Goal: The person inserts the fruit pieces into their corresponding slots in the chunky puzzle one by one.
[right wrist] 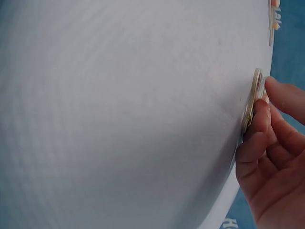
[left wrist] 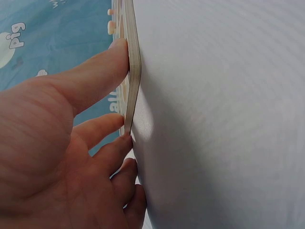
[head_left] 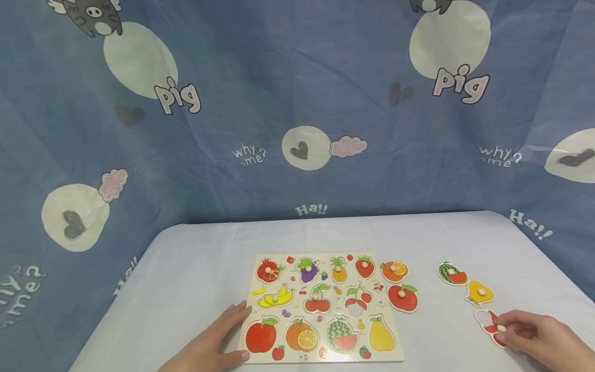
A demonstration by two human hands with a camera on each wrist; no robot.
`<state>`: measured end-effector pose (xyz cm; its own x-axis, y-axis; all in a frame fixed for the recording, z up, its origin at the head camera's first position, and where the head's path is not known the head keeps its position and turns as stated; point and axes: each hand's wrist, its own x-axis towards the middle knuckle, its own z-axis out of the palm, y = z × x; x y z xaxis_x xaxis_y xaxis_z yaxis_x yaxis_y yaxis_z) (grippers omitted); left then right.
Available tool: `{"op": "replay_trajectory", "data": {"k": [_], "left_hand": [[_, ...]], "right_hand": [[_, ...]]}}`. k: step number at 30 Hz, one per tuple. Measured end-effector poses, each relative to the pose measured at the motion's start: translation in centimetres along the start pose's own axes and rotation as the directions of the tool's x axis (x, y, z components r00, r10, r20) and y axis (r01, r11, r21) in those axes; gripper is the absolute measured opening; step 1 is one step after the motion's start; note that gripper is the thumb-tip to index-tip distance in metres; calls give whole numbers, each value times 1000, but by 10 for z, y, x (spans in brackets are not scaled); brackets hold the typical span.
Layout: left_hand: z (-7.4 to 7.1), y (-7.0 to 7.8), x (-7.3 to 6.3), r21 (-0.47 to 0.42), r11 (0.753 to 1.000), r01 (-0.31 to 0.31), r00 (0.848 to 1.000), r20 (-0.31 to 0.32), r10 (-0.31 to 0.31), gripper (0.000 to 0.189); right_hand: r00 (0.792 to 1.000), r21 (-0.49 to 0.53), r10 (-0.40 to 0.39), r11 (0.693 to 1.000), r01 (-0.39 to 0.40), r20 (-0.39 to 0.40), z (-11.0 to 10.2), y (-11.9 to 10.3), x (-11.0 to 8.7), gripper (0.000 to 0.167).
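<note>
A wooden fruit puzzle board point(head_left: 299, 310) lies on the white table, with knobbed pieces such as bananas point(head_left: 276, 297) and grapes point(head_left: 308, 269) in it. My left hand point(head_left: 209, 341) is at its left side, thumb and fingertips touching the edge, fingers fairly straight. Over on the right, my right hand point(head_left: 541, 333) pinches the small knob of a red-and-white fruit puzzle piece point(head_left: 488, 325). In the right wrist view that piece point(right wrist: 252, 100) is seen edge-on, close to the tabletop, with fingertips around it.
An orange piece point(head_left: 394, 270) and an apple piece point(head_left: 403, 298) lie by the board's right edge. Farther right are a watermelon piece point(head_left: 452, 274) and a yellow pear piece point(head_left: 480, 293). A blue printed cloth point(head_left: 260, 93) hangs behind the table.
</note>
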<state>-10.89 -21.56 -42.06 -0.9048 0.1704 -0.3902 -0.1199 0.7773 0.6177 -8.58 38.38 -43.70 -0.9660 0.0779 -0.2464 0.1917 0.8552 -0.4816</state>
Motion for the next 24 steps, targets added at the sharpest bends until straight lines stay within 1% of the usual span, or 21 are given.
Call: {"op": "replay_trajectory", "data": {"k": [5, 8, 10, 12, 16, 22, 24], "left_hand": [[1, 1, 0, 1, 1000, -4, 1000, -4, 4, 94], [0, 0, 0, -6, 1000, -13, 1000, -1, 12, 94], [0, 0, 0, -7, 1000, -21, 1000, 1, 21, 94], [-1, 0, 0, -5, 1000, -27, 1000, 1, 27, 94], [-1, -1, 0, -5, 1000, -29, 1000, 2, 29, 94], [0, -1, 1, -6, 1000, -18, 1000, 5, 18, 94], [0, 0, 1, -7, 1000, -19, 1000, 5, 19, 94]], "right_hand": [[1000, 12, -5, 1000, 6, -27, 1, 0, 0, 33], [1000, 45, 7, 999, -6, -24, 0, 1, 2, 33], [1000, 60, 6, 998, -5, -21, 0, 2, 2, 30], [1000, 58, -18, 998, 19, -20, 0, 3, 3, 25], [995, 27, -99, 995, 100, -18, 0, 3, 2, 13], [976, -13, -219, 976, 219, 12, -1, 3, 2, 8], [969, -31, -246, 969, 246, 19, -2, 3, 2, 8]]}}
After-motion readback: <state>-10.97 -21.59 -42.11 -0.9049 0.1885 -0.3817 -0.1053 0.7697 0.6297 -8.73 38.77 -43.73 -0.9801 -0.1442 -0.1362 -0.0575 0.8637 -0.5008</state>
